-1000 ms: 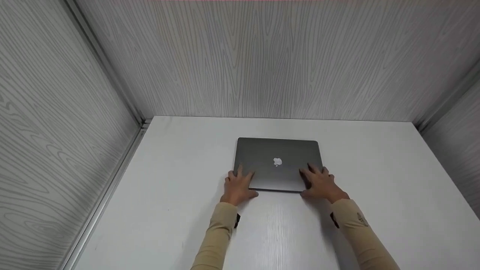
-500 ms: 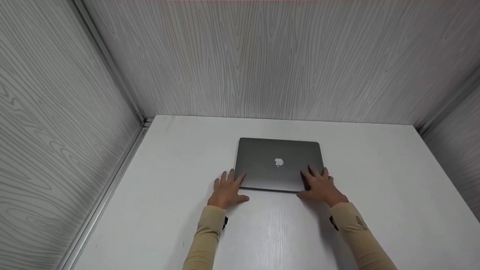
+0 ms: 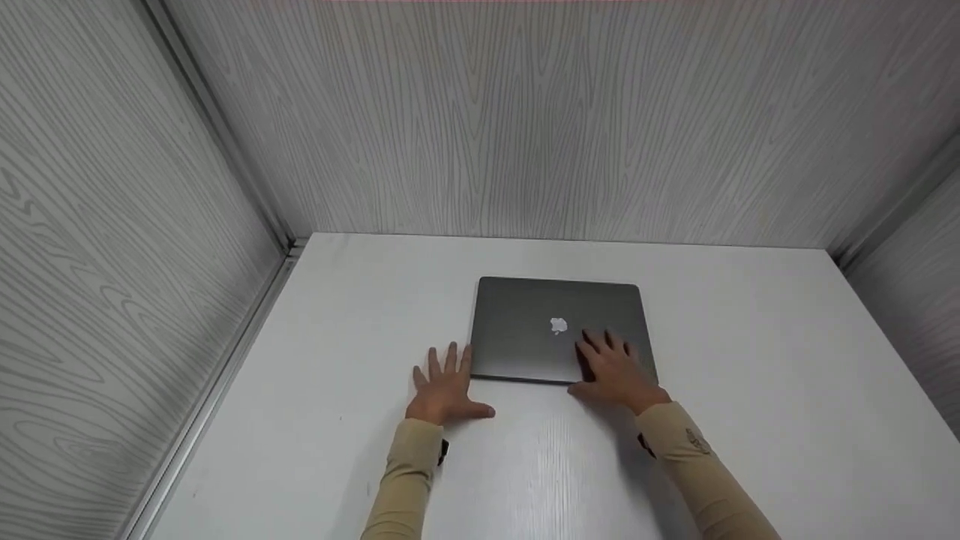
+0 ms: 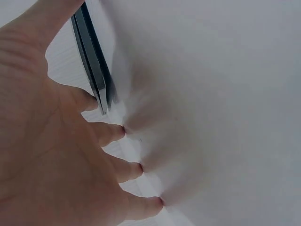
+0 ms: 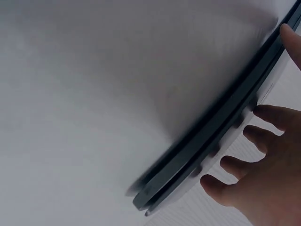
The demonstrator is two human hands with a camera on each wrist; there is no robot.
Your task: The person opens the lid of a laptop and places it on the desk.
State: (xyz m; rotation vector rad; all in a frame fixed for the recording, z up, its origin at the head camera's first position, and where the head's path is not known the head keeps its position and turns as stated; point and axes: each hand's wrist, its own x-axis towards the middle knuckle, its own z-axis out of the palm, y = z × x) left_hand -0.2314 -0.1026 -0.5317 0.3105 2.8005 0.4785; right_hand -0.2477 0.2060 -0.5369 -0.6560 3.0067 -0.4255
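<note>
A closed dark grey laptop (image 3: pixel 517 315) with a pale apple logo lies flat on the white table (image 3: pixel 360 300). My left hand (image 3: pixel 442 394) is spread beside its front left corner, fingertips down on the table; the index finger is at the corner, and I cannot tell if it touches. In the left wrist view the laptop's edge (image 4: pixel 91 52) appears between thumb and fingers. My right hand (image 3: pixel 615 376) is over the lid's front right part, fingers spread, thumb at the front edge. The right wrist view shows its fingertips close above the lid; contact is unclear.
A grey wood-grain panel (image 3: pixel 487 135) rises behind the table. Another panel (image 3: pixel 120 225) stands at the left, with a metal rail (image 3: pixel 217 397) along its foot, and a third panel (image 3: pixel 911 277) closes off the right side.
My left hand has slid left and slightly back, from the lid onto the table. My right hand has shifted left over the lid. The laptop stays in about the same place.
</note>
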